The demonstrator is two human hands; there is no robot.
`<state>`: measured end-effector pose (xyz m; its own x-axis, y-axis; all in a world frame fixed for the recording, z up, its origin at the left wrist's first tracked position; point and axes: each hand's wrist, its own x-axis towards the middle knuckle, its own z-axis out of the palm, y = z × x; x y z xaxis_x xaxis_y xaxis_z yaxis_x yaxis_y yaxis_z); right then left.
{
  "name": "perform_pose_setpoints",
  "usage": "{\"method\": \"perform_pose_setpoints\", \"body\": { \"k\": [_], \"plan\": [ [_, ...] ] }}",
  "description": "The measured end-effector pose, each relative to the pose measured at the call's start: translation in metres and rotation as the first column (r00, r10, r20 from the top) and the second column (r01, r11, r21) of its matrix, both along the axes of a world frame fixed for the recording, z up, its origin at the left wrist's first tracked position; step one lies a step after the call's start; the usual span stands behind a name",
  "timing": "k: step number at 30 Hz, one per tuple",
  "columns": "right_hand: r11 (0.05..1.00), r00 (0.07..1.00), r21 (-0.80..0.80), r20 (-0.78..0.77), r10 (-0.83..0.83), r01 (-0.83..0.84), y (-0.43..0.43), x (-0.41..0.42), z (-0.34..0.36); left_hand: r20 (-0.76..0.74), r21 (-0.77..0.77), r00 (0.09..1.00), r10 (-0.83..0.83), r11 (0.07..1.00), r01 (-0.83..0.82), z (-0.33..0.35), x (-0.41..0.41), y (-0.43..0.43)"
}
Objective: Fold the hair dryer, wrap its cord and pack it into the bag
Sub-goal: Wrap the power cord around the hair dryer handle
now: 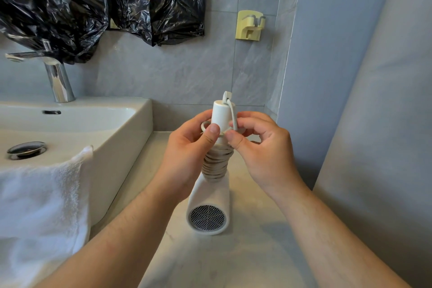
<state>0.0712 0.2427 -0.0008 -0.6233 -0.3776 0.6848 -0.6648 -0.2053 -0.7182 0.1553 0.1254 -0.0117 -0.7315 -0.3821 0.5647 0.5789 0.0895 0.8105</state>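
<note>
While the hair dryer (208, 196) stands handle-up between my thumbs, left hand (187, 147) and right hand (264, 147) both pinch the cord (216, 163), looped just above its wound turns.

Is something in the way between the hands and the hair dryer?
No, nothing visible is. The left hand grips the hair dryer by its handle, and the right hand pinches the cord wound round it.

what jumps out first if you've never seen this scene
Dead centre, a white hair dryer stands barrel down on the marble counter, its cord coiled round the handle. The left hand grips the handle while the right hand pinches a loop of cord. Crumpled black plastic bags hang on the tiled wall above the sink.
</note>
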Motion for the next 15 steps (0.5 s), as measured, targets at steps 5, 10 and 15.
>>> {"method": "perform_pose_setpoints", "body": {
  "k": [5, 10, 15],
  "plan": [
    [0.952, 0.919, -0.040, 0.250, 0.305, -0.305, 0.005, -0.008, 0.004, 0.041, 0.020, 0.999, -0.028, 0.999, 0.027, -0.006, -0.004, -0.005],
    [0.948, 0.894, -0.064, 0.318, 0.315, -0.311, 0.003, -0.013, 0.000, 0.215, -0.123, 0.974, 0.070, 0.991, -0.045, -0.024, -0.008, -0.004],
    [0.927, 0.869, -0.041, 0.334, 0.365, -0.373, 0.003, -0.015, -0.001, 0.223, -0.063, 0.972, 0.071, 0.996, -0.059, -0.023, -0.008, -0.004]
  ]
}}
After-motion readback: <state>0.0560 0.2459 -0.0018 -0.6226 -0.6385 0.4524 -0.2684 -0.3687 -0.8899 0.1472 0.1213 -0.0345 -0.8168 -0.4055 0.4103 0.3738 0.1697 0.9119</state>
